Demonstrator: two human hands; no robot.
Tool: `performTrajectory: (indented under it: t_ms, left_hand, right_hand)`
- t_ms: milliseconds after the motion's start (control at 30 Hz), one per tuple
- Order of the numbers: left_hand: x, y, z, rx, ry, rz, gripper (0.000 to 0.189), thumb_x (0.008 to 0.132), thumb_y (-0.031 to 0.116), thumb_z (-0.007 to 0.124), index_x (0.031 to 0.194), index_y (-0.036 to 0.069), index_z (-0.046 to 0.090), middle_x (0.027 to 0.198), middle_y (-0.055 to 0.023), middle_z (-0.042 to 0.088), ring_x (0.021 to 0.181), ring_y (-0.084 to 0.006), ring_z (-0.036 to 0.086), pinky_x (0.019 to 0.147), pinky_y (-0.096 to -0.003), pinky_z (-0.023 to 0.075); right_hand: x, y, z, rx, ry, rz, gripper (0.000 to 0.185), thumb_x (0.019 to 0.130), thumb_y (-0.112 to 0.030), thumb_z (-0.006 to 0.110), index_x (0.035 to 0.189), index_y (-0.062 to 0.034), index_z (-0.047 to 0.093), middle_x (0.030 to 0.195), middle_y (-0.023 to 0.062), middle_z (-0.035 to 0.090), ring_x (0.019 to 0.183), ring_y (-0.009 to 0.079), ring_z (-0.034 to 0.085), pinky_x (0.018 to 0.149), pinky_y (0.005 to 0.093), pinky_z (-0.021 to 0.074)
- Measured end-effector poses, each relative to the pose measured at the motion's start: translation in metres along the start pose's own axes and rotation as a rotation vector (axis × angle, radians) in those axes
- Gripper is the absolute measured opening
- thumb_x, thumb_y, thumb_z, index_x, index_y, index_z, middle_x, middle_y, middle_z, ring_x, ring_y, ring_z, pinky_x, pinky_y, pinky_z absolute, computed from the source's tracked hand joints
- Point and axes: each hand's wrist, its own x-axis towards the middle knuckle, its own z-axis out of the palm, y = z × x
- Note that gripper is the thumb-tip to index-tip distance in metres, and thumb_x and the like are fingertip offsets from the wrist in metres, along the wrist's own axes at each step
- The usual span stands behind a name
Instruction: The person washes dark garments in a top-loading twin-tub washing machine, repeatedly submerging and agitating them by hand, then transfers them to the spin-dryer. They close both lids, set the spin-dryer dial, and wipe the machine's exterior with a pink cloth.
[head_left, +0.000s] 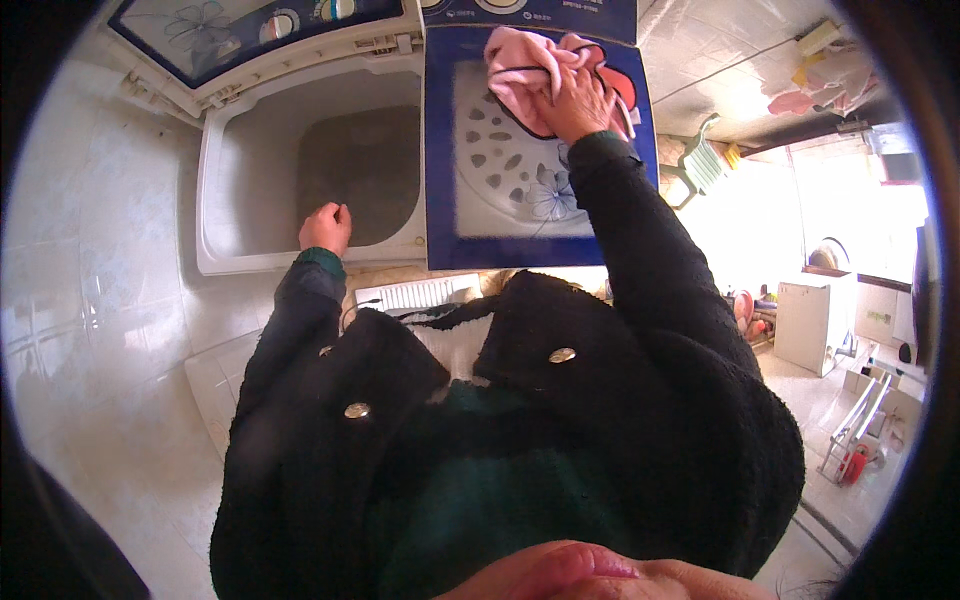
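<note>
A twin-tub washing machine stands before me, its left lid (247, 60) raised over the wash tub (206, 187). Dark grey water or a dark bottom shows inside the tub; which one I cannot tell. My left hand (327, 229) is over the tub's front part, fingers curled, with nothing visible in it. On the blue-edged right lid (442, 150), which is down, lies a bunched pink cloth (517, 64) with dark trim. My right hand (579, 105) rests on this cloth, fingers partly spread and partly hidden in its folds.
Tiled wall (127, 225) runs along the left. A green plastic chair (701, 161) is beyond the machine at the right. Farther right stand a white cabinet (810, 322) and a metal-framed rack or cart (855, 427). A white ribbed object (427, 292) sits below the machine's front edge.
</note>
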Motion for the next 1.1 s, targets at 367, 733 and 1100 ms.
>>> performTrajectory:
  t_ms: [367,733,1100]
  left_hand:
    - [-0.003,0.003,-0.001,-0.012,-0.026,-0.082,0.029,0.089,0.032,0.055,0.084,0.007,0.069,0.085,-0.0172,0.068,0.08,-0.0385,0.065,0.07,-0.0478,0.0518]
    - [-0.001,-0.008,0.004,-0.002,0.0,-0.042,0.03,0.09,0.036,0.055,0.082,0.009,0.066,0.083,-0.0158,0.067,0.079,-0.0388,0.064,0.067,-0.0487,0.0498]
    - [-0.002,-0.008,0.007,0.026,0.105,0.019,0.03,0.09,0.036,0.056,0.078,0.01,0.065,0.076,-0.0137,0.067,0.072,-0.0375,0.064,0.063,-0.0457,0.0501]
  right_hand:
    - [0.028,-0.108,0.023,0.207,0.037,-0.443,0.04,0.071,-0.036,0.066,0.107,-0.0175,0.067,0.099,0.0075,0.069,0.097,0.0288,0.065,0.086,0.0481,0.0447]
    - [-0.12,-0.067,-0.038,0.603,-0.237,-0.867,0.056,0.072,-0.045,0.072,0.117,-0.0154,0.061,0.125,0.0095,0.058,0.122,0.0288,0.051,0.104,0.047,0.0325]
    - [-0.167,0.09,-0.093,0.224,-0.115,-0.169,0.057,0.064,-0.033,0.076,0.116,-0.0148,0.06,0.12,0.0105,0.059,0.115,0.0306,0.053,0.1,0.0494,0.0336]
